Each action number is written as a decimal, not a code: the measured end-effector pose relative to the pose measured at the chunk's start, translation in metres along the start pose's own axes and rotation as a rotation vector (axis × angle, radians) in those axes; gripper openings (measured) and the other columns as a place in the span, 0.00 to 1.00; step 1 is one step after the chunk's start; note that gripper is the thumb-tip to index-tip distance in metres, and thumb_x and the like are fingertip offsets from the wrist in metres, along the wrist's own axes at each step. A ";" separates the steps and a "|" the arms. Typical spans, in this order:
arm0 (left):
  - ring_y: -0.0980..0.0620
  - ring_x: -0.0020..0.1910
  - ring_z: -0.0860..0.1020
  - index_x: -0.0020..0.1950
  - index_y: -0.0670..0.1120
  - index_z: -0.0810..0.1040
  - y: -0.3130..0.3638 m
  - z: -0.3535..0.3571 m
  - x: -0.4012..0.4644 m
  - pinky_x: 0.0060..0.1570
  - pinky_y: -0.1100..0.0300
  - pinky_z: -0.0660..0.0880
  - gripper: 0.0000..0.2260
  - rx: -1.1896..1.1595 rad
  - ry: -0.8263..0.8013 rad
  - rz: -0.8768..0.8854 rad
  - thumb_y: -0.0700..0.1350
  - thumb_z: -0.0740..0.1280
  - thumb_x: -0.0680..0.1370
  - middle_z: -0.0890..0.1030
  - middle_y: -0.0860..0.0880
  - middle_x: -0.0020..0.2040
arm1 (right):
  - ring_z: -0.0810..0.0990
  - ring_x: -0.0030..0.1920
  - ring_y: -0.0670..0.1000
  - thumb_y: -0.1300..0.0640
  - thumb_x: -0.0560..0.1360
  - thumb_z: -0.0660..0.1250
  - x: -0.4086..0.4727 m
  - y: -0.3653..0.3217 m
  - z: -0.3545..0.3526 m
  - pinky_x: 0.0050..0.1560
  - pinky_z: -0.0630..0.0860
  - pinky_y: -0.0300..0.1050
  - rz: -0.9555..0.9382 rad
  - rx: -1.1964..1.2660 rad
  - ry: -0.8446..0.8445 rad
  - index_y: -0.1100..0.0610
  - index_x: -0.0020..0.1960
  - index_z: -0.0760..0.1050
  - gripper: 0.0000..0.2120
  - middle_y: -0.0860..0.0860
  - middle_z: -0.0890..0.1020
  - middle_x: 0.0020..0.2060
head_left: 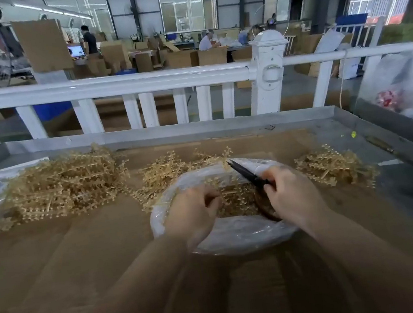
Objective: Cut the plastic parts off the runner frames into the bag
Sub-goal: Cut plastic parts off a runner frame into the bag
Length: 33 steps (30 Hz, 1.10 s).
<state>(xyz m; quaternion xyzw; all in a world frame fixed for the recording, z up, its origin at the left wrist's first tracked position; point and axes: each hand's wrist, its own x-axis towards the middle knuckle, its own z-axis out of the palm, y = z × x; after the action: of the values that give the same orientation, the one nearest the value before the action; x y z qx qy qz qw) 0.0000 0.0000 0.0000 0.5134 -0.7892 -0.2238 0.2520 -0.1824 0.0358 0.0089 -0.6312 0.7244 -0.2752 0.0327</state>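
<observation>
Over the bag [228, 243], scissors [249, 174] are gripped by the right hand [293, 194] and a runner frame [232, 195] is pinched by the left hand [194, 211]; cut parts could get flicked past the bag's rim.

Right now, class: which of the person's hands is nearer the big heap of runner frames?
Left. The left hand sits closer to the big heap; the right hand, gripping the scissors, is farther away.

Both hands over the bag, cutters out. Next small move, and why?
Probably close the black cutters on the frame piece the left hand holds. The right hand grips the cutters with the tips pointing up-left over the open bag, and the bag already holds cut parts, so pieces snipped here should drop in. Blade contact is too blurred to confirm.
</observation>
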 end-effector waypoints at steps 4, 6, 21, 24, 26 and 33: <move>0.57 0.43 0.77 0.57 0.49 0.78 -0.003 0.024 0.018 0.41 0.68 0.75 0.07 0.091 0.064 -0.093 0.46 0.64 0.80 0.81 0.53 0.47 | 0.68 0.63 0.56 0.54 0.79 0.57 0.013 0.003 0.015 0.64 0.67 0.51 0.137 -0.230 -0.102 0.52 0.65 0.68 0.15 0.54 0.73 0.62; 0.51 0.52 0.78 0.60 0.50 0.76 -0.007 0.034 0.023 0.55 0.55 0.76 0.10 0.125 0.062 -0.119 0.49 0.63 0.80 0.81 0.51 0.54 | 0.68 0.64 0.58 0.53 0.79 0.57 0.017 0.004 0.023 0.64 0.64 0.52 0.155 -0.280 -0.154 0.53 0.65 0.66 0.15 0.56 0.72 0.63; 0.52 0.62 0.73 0.63 0.53 0.75 -0.019 0.046 0.039 0.66 0.49 0.66 0.20 0.198 0.133 -0.243 0.62 0.63 0.76 0.76 0.55 0.61 | 0.69 0.65 0.57 0.59 0.77 0.58 0.030 0.007 0.037 0.63 0.67 0.50 0.167 -0.176 -0.153 0.54 0.67 0.66 0.19 0.56 0.73 0.63; 0.52 0.61 0.73 0.60 0.53 0.75 -0.020 0.045 0.041 0.65 0.50 0.66 0.18 0.151 0.151 -0.273 0.60 0.65 0.75 0.77 0.55 0.59 | 0.66 0.67 0.57 0.57 0.76 0.59 0.031 0.007 0.038 0.65 0.63 0.50 0.188 -0.227 -0.138 0.52 0.69 0.64 0.21 0.56 0.71 0.65; 0.53 0.60 0.73 0.60 0.53 0.76 -0.021 0.045 0.041 0.64 0.51 0.66 0.17 0.110 0.167 -0.283 0.58 0.66 0.75 0.77 0.55 0.59 | 0.66 0.67 0.57 0.55 0.77 0.58 0.031 0.008 0.039 0.66 0.62 0.50 0.190 -0.310 -0.100 0.52 0.69 0.64 0.20 0.57 0.70 0.65; 0.54 0.58 0.73 0.56 0.54 0.75 -0.024 0.044 0.037 0.65 0.52 0.65 0.12 -0.059 0.201 -0.287 0.55 0.68 0.75 0.74 0.57 0.52 | 0.67 0.66 0.57 0.48 0.79 0.57 0.029 0.017 0.042 0.66 0.64 0.51 0.124 -0.427 -0.065 0.52 0.70 0.62 0.20 0.58 0.70 0.66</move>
<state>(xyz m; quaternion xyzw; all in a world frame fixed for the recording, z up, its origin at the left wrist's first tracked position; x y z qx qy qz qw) -0.0235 -0.0387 -0.0419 0.6331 -0.6716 -0.2279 0.3102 -0.1865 -0.0052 -0.0252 -0.5866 0.8022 -0.0927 -0.0616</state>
